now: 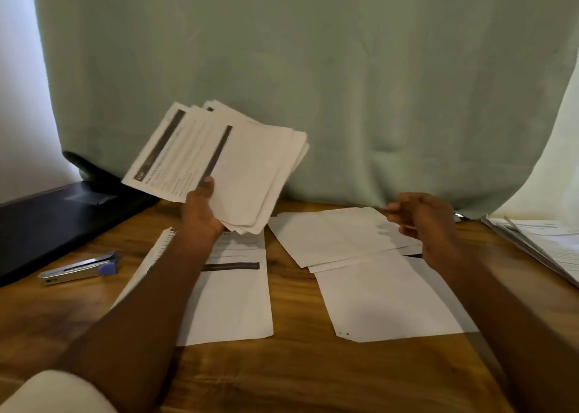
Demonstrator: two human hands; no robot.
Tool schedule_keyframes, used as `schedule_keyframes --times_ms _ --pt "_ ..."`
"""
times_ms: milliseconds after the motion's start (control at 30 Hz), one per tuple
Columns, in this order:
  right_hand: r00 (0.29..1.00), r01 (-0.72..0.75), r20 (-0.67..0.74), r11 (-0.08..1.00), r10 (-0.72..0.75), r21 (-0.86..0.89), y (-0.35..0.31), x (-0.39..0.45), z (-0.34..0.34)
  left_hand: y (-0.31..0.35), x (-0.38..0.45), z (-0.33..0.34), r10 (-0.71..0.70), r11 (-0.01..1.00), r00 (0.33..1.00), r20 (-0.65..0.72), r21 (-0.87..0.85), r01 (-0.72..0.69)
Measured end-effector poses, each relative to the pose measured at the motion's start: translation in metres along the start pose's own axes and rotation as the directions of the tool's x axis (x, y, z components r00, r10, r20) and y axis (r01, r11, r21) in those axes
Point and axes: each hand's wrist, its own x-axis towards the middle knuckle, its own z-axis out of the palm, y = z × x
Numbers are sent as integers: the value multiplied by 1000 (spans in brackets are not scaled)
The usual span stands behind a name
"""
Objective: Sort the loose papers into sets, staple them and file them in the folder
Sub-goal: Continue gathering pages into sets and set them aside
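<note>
My left hand (200, 209) grips a fanned stack of printed papers (225, 162) raised above the wooden table (297, 375), thumb on top. My right hand (423, 221) hovers over the table with fingers loosely curled and holds nothing. Below it lie white sheets (338, 237) fanned out, and a single blank sheet (385, 300) nearer me. A printed sheet with a dark bar (232, 300) lies under my left forearm. A silver stapler with purple ends (80, 268) rests at the left. A dark folder (53, 221) lies beyond it.
A pale green curtain (313, 83) hangs right behind the table. Another stack of papers (545, 246) sits at the table's right edge. A white cloth (53, 394) shows at the bottom left corner.
</note>
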Motion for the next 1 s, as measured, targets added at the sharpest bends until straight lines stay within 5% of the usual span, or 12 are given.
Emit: schedule_keyframes --times_ms 100,167,267,467,600,700,867,933,1000 --pt "978 207 93 934 -188 -291 12 -10 17 15 7 -13 70 997 984 -167 -15 -73" --pt "880 470 314 746 -357 -471 22 -22 35 20 9 -16 75 997 970 -231 -18 -81" --pt "708 678 644 537 -291 -503 31 -43 63 23 10 -18 60 997 956 -286 -23 -69" --pt "680 642 732 510 -34 -573 36 -55 71 24 7 -20 26 999 957 -288 -33 -38" --pt "733 648 659 467 -169 -601 23 -61 68 29 4 -18 35 994 961 -273 -92 -62" --pt "696 702 657 464 -289 -540 14 -88 90 39 2 -19 48 994 969 -242 -84 -70" --pt "635 731 771 365 -53 -577 8 -135 147 48 0 -18 41 991 979 -200 -117 -65" --pt "667 704 745 303 29 -642 8 -143 160 53 -1 -15 12 989 982 -188 -145 -40" --pt "719 620 688 357 98 -699 6 -139 170 59 -1 -13 7 985 987 -162 -170 -35"
